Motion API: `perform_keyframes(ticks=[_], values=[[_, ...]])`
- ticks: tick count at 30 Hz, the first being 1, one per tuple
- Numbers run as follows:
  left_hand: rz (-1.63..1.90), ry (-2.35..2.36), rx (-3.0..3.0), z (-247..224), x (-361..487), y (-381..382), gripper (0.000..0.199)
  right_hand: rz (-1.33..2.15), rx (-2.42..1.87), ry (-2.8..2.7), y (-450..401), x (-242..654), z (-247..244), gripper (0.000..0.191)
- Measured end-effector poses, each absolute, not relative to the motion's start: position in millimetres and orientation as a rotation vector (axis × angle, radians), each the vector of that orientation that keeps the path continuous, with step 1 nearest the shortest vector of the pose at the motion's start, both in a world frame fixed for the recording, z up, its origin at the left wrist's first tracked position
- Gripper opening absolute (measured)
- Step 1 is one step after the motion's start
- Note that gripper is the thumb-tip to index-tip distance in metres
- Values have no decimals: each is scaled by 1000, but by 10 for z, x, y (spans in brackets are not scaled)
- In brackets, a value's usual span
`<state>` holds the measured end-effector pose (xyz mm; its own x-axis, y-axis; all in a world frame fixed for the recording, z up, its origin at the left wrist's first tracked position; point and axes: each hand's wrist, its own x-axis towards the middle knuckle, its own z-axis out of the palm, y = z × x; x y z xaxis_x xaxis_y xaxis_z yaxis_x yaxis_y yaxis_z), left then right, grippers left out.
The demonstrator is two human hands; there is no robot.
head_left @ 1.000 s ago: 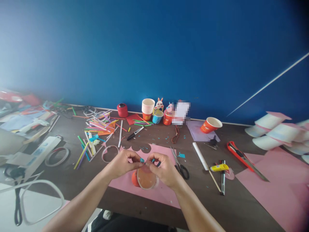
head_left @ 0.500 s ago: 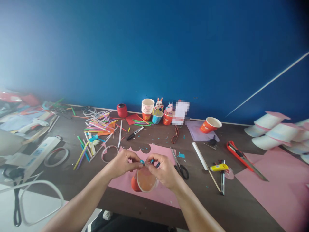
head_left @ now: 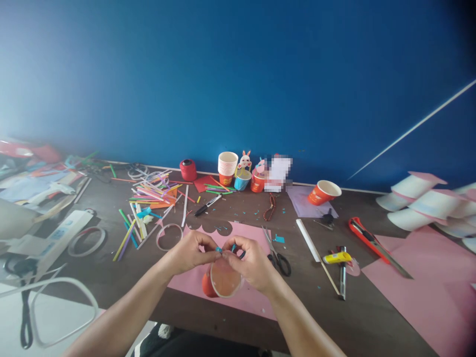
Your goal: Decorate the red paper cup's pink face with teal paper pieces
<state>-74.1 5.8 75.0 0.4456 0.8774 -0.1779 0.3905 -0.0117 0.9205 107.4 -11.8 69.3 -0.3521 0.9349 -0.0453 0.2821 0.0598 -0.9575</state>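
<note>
My left hand (head_left: 193,254) is closed, pinching a small blue piece of paper (head_left: 219,250) between thumb and fingertips. Close beside it, my right hand (head_left: 251,260) is also closed. A thin dark stick (head_left: 243,255), perhaps a pen, pokes out between its fingers; most of it is hidden. The fingertips of both hands nearly meet. Just below them, an orange-red paper cup (head_left: 208,286) lies tipped with its round mouth toward me, and pink shows inside the rim. Under the cup is a pink paper sheet (head_left: 256,303) with a scalloped cut edge.
Scissors (head_left: 283,264) lie right of my right hand. Farther right are a yellow tube (head_left: 337,257), a red utility knife (head_left: 377,245) and white cups (head_left: 431,203). Paper strips (head_left: 154,188) are heaped left, near a tape roll (head_left: 169,237). Stacked cups (head_left: 227,166) stand by the wall.
The cup's mouth has shifted very slightly downward. Both hands keep nearly the same place and the same pinch.
</note>
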Motion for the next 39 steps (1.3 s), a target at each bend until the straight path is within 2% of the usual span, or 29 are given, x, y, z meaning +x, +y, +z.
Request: perform_keyframes(ticks=[12,17,19,24,27,32,37,39], values=[[597,1106,1549,693,-718,30,24,1323,-1184,-1658,-27,1079,730,10],[727,836,1410,607,-684,-25,71,1403,-1226,-1524,108,1155,734,16],[665,780,1341,559,-669,-37,79,1415,-1267,-1480,164,1188,721,17],[601,811,1337,501,-632,-20,73,1426,-1246,-1534,268,1244,711,23],[600,763,1331,508,-621,1,69,1401,-1228,-1632,305,1267,734,20],[657,765,1229,465,-644,-2,68,1297,-1225,-1701,326,1325,722,19],[757,727,1178,430,-648,-51,76,1306,-1229,-1681,287,1349,700,20],[813,724,1165,429,-627,-65,69,1286,-1236,-1672,260,1333,721,21]])
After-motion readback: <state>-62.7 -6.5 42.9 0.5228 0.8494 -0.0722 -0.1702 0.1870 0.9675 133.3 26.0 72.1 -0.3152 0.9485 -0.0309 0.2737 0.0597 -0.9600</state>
